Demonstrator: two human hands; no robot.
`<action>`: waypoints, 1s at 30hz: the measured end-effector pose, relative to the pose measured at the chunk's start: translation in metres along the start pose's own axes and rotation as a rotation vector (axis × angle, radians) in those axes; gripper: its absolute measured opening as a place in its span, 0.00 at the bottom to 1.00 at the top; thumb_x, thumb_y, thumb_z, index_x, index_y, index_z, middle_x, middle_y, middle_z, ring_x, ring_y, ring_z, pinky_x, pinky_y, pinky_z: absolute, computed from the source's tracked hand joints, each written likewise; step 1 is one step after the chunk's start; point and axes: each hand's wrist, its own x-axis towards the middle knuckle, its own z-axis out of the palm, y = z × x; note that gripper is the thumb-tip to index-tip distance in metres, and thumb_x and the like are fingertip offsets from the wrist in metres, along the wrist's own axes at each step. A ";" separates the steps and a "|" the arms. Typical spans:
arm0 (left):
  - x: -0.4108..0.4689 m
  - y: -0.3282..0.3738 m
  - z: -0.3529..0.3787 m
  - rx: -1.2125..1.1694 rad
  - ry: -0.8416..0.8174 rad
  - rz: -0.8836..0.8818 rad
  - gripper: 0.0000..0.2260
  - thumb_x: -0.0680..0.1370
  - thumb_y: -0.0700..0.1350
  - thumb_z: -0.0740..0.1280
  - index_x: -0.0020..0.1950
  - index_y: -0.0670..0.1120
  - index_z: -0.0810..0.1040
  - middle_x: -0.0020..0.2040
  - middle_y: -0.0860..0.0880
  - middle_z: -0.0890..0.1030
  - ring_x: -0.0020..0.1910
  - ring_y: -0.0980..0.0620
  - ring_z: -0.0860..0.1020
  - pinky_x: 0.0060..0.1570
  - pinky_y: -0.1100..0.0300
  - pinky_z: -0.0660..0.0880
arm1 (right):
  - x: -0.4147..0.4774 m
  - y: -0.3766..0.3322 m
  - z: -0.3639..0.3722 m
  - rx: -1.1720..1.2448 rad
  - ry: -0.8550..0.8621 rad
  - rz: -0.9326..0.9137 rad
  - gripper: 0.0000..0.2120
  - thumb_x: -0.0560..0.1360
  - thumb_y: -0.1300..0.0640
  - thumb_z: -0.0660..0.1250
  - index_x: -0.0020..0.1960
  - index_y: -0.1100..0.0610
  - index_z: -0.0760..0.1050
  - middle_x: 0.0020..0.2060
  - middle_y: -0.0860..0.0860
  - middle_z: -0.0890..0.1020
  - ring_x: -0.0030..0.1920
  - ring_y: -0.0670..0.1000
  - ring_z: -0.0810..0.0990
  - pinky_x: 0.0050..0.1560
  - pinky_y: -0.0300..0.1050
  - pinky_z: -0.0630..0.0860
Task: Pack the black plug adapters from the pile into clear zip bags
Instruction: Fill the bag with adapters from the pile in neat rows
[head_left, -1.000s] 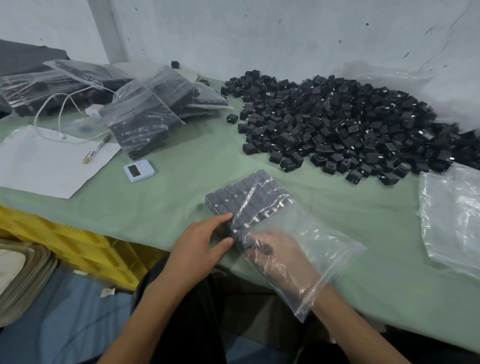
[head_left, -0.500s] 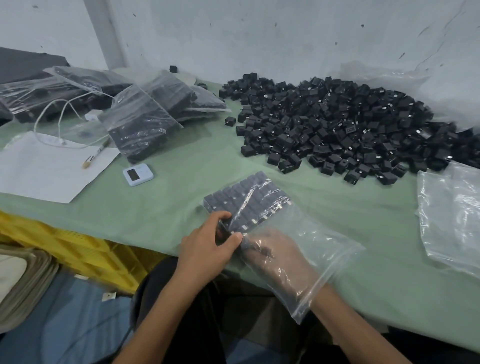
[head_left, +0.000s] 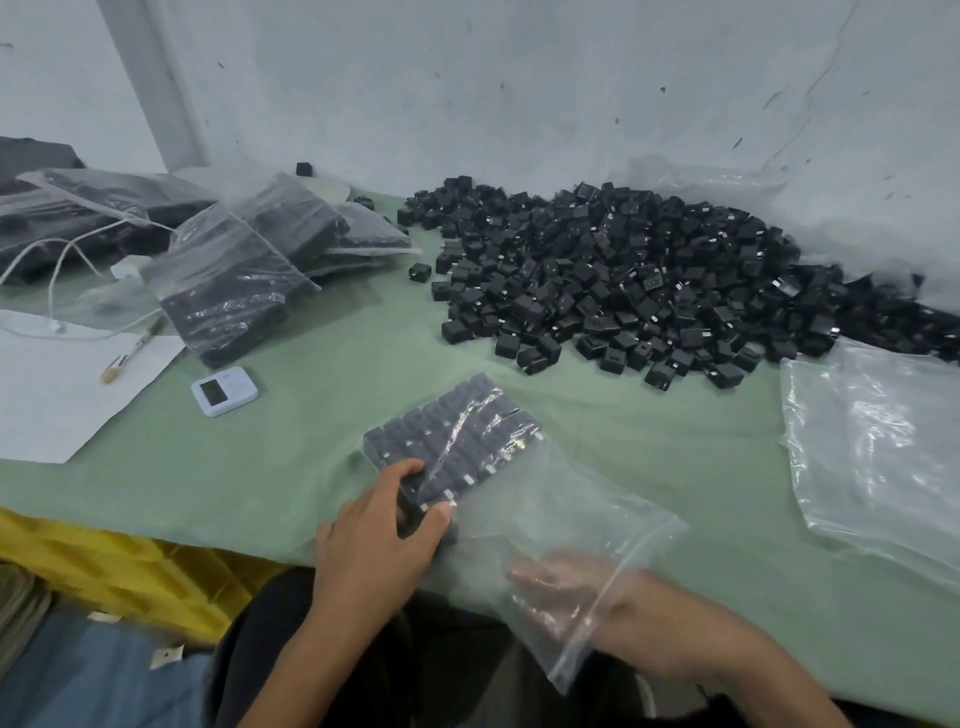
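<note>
A large pile of black plug adapters (head_left: 623, 280) lies on the green table (head_left: 337, 374) against the back wall. In front of me lies a clear zip bag (head_left: 550, 519) with neat rows of adapters (head_left: 457, 441) packed at its far end. My left hand (head_left: 379, 540) grips the near corner of that packed block through the plastic, thumb on one side and fingers on the other. My right hand (head_left: 566, 587) is inside the bag near its mouth, seen through the plastic, with fingers loosely extended and nothing in them.
Several filled bags (head_left: 234, 280) are stacked at the back left, beside a white cable (head_left: 62, 260). A white sheet (head_left: 52, 395) with a pen (head_left: 135, 351) and a small pale-blue device (head_left: 223, 392) lie left. Empty clear bags (head_left: 883, 457) lie right. A yellow crate (head_left: 104, 566) stands below the table edge.
My right hand has drawn back inside the bag from the adapter rows toward the mouth. My left hand has closed round the near corner of the packed block.
</note>
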 end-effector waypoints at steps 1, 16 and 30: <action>0.000 -0.001 0.001 -0.002 0.005 -0.001 0.21 0.74 0.65 0.62 0.65 0.67 0.65 0.41 0.58 0.77 0.46 0.55 0.75 0.59 0.45 0.70 | -0.026 0.000 -0.018 0.034 -0.088 0.014 0.15 0.80 0.53 0.68 0.65 0.44 0.78 0.61 0.39 0.81 0.63 0.40 0.78 0.65 0.34 0.71; -0.001 -0.003 0.002 0.030 0.004 -0.025 0.21 0.68 0.74 0.54 0.60 0.80 0.55 0.48 0.66 0.73 0.49 0.66 0.70 0.56 0.57 0.63 | 0.211 0.066 -0.167 -0.954 0.394 0.312 0.20 0.79 0.56 0.63 0.71 0.51 0.68 0.59 0.57 0.68 0.56 0.62 0.75 0.58 0.55 0.75; 0.000 -0.003 0.004 0.020 0.001 0.009 0.21 0.75 0.65 0.62 0.68 0.67 0.64 0.45 0.60 0.75 0.50 0.53 0.72 0.56 0.50 0.66 | -0.063 0.006 -0.078 0.424 0.746 -0.038 0.18 0.69 0.52 0.76 0.57 0.54 0.79 0.36 0.61 0.78 0.33 0.55 0.78 0.37 0.43 0.79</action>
